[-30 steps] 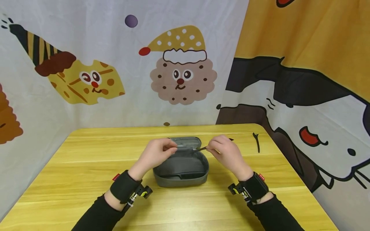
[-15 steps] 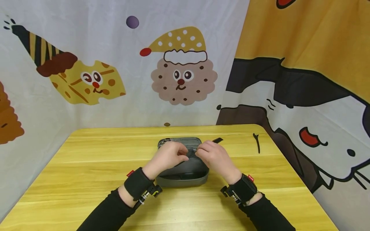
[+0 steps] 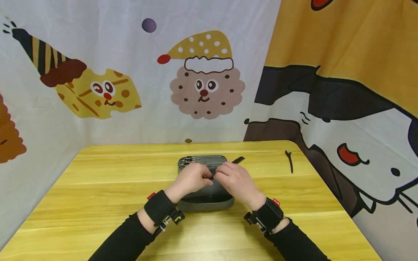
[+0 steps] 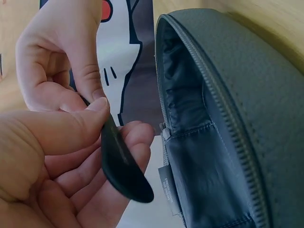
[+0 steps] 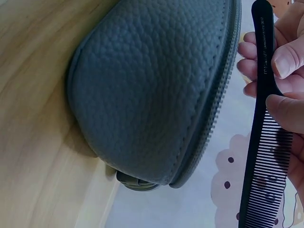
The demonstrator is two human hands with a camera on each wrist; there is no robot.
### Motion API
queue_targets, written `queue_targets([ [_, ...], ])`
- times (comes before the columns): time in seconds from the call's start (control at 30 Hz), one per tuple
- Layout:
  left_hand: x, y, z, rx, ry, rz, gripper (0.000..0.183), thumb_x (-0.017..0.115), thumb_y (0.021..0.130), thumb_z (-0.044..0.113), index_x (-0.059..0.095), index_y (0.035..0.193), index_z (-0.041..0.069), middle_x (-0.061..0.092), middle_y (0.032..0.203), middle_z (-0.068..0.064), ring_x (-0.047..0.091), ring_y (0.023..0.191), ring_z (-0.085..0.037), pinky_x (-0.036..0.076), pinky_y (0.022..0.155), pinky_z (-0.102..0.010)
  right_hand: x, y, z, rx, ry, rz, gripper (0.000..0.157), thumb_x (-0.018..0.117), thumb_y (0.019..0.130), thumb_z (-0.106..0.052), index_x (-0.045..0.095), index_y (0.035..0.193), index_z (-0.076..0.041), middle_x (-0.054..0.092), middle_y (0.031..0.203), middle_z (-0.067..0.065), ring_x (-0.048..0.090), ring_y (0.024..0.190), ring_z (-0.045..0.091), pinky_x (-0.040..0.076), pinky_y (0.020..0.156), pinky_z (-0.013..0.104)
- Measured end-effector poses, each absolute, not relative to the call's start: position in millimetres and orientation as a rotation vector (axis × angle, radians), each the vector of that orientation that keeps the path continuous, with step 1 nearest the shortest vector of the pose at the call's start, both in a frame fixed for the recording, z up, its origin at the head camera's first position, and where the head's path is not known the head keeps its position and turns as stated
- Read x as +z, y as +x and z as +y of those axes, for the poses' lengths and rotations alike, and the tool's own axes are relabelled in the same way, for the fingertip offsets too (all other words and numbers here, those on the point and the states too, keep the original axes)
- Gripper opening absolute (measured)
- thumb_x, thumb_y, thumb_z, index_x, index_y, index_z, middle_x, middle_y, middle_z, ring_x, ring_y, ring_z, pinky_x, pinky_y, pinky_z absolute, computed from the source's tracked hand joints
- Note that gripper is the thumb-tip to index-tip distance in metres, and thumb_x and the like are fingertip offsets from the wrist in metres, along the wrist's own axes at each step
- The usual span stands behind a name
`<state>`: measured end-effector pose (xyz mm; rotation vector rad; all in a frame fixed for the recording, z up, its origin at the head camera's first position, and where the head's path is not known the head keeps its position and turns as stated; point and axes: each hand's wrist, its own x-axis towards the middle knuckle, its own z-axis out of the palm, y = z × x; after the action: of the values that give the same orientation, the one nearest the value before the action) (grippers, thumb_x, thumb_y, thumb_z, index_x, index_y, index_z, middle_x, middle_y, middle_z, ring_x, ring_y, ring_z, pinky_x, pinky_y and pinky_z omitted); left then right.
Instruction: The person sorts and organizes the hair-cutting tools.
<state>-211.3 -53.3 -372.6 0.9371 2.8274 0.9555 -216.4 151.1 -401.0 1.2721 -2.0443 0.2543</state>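
Over the case, both hands hold a black comb (image 3: 238, 160). My left hand (image 3: 192, 178) pinches its smooth handle between thumb and fingers; the rounded handle end (image 4: 124, 173) sticks out past the thumb in the left wrist view. My right hand (image 3: 236, 182) grips it near where the fine teeth (image 5: 267, 178) begin, as the right wrist view shows. Below the hands stands a grey zip case (image 3: 205, 207), open, with its lid (image 3: 213, 158) tipped back. The dark lining (image 4: 190, 166) shows inside; the hands hide part of the interior in the head view.
Shiny metal pieces (image 3: 187, 160) sit at the left of the case lid. A slim black piece with a forked top (image 3: 289, 162) lies at the right on the wooden table (image 3: 98, 195). A printed curtain (image 3: 130, 130) hangs behind the table.
My left hand has moved right to the comb and now pinches its handle. My right hand has brought the comb left over the case.
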Motion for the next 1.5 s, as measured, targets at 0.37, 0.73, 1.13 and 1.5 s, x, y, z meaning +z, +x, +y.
queue_targets([
  [0.37,-380,-214,-57,1.031,0.876,2.848,0.014,0.077,0.087,0.011,0.076,0.1,0.007,0.071,0.091,-0.004,0.066,0.082,-0.019,0.053,0.073,-0.028,-404,-220,151,0.241,1.246,-2.046,0.013,0.078,0.084,-0.005,0.071,0.093,-0.012,0.064,0.095,0.002,0.061,0.092,0.018,0.052,0.081,0.03],
  [0.73,-381,-218,-65,1.014,0.792,2.918,0.013,0.077,0.085,0.009,0.076,0.098,0.005,0.071,0.091,-0.004,0.066,0.083,-0.02,0.054,0.076,-0.031,-397,-224,172,0.318,1.175,-2.113,0.052,0.091,0.07,-0.021,0.07,0.116,-0.009,0.066,0.113,0.005,0.06,0.107,0.023,0.05,0.093,0.036],
  [1.13,-384,-220,-72,0.935,0.721,2.964,0.011,0.08,0.083,0.01,0.077,0.093,0.009,0.071,0.086,-0.001,0.067,0.08,-0.019,0.055,0.073,-0.033,-395,-225,193,0.379,1.063,-2.169,0.065,0.093,0.067,-0.021,0.065,0.124,-0.004,0.065,0.12,0.01,0.059,0.114,0.028,0.049,0.096,0.041],
  [1.5,-392,-219,-76,0.887,0.755,2.992,0.01,0.081,0.081,0.009,0.077,0.09,0.011,0.071,0.084,0.0,0.067,0.078,-0.017,0.055,0.072,-0.032,-392,-225,206,0.654,0.957,-2.274,0.067,0.09,0.071,-0.018,0.062,0.129,-0.001,0.064,0.123,0.016,0.059,0.114,0.034,0.048,0.097,0.046],
])
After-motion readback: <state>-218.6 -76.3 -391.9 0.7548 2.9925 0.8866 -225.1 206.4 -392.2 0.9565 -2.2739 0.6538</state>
